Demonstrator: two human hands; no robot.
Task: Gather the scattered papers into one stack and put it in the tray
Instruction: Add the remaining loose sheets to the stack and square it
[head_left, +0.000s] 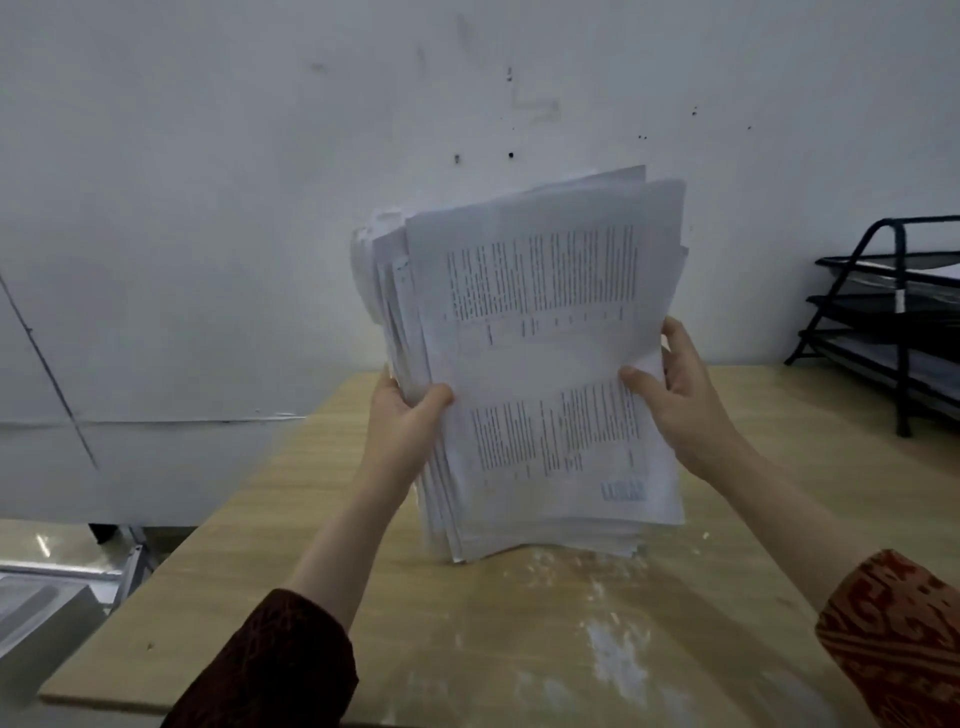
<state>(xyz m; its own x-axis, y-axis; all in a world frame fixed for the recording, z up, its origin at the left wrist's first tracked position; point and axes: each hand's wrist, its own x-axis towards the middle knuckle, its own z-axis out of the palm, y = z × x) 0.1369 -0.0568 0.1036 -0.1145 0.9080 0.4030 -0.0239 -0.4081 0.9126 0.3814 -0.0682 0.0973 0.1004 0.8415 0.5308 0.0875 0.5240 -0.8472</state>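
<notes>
Your patterned sleeves (280, 670) are cut off at the bottom edge. Both your left hand (402, 415) and right hand (675, 400) clasp the paper stack (540, 374), standing on its short edge on the wooden table (519, 649), long axis upright, print too blurred to read. Edges splay unevenly. At the right, the black mesh tray (893, 322) is partly out of frame.

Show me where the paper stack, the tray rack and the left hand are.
paper stack (545, 364): head view, printed front sheet.
tray rack (901, 332): head view, black upright frame bar.
left hand (402, 421): head view, back of the hand.
</notes>
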